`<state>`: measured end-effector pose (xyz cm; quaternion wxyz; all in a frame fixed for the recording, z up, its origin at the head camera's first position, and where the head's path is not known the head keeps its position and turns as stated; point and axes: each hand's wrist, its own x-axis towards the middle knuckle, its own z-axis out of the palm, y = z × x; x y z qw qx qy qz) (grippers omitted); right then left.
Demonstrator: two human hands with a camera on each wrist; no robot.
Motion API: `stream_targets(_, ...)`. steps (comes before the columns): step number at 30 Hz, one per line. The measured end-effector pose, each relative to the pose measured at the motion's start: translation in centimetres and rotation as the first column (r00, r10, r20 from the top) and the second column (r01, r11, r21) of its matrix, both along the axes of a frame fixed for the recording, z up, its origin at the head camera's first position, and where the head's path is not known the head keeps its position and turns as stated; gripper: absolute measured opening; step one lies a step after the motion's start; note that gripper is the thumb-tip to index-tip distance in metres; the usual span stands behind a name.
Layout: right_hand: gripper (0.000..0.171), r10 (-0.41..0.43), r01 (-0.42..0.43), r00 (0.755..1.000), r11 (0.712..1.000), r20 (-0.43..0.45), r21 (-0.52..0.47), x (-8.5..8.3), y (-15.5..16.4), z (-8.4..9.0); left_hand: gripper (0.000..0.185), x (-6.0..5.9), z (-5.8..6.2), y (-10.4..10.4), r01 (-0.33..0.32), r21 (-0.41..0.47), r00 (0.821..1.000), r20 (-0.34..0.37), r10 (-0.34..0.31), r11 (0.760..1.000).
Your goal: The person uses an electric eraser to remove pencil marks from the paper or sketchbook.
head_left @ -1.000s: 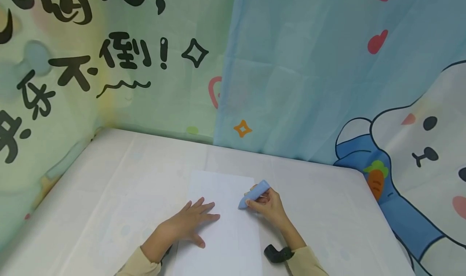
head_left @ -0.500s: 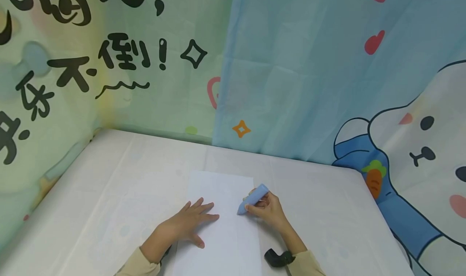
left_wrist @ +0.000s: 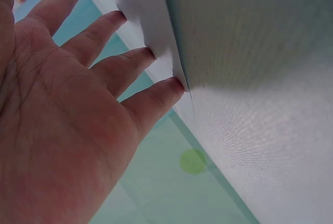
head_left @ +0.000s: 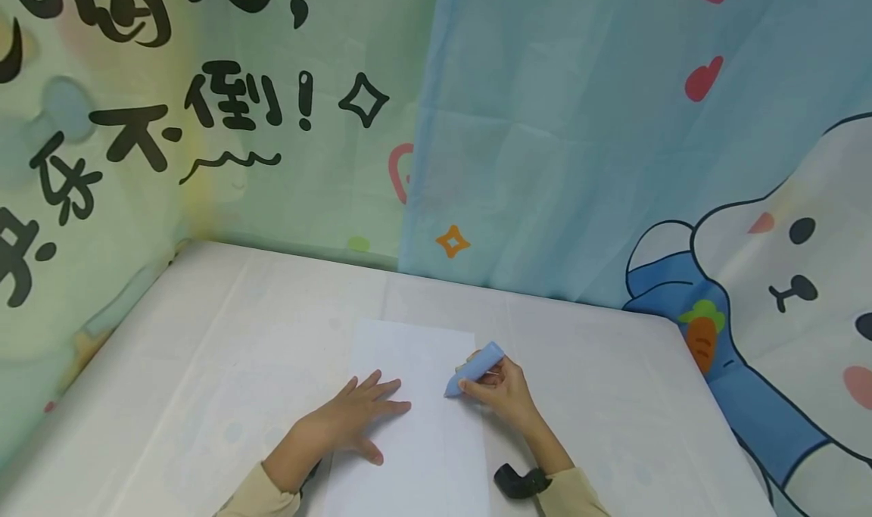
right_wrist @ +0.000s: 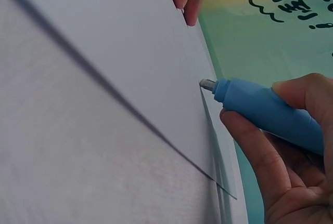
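Note:
A white sheet of paper lies lengthwise on the white-covered table. My left hand rests on its left part with fingers spread; the left wrist view shows the fingertips pressing on the paper. My right hand grips a thick light-blue craft knife between thumb and fingers, tilted with its tip toward the sheet. In the right wrist view the craft knife's short metal tip touches the paper near its right side. A thin dark line runs from that tip along the sheet; whether slit or shadow, I cannot tell.
A white cloth covers the table. Green and blue printed curtains stand behind and beside it. A black wrist device sits at the right sleeve, close to the paper's right edge.
My right hand drew the craft knife's tip a little toward me along the paper, then slid it slightly back away. My left hand stayed in place.

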<state>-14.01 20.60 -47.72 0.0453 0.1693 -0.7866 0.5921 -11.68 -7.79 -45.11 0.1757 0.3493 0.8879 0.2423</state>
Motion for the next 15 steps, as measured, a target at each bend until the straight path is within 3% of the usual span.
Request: stream_targets(15,0.039,0.034,-0.034,0.998,0.999,0.044,0.0,0.57,0.2,-0.02,0.079,-0.02,-0.23,-0.04,0.006,0.002,1.0,-0.002,-0.006,1.0)
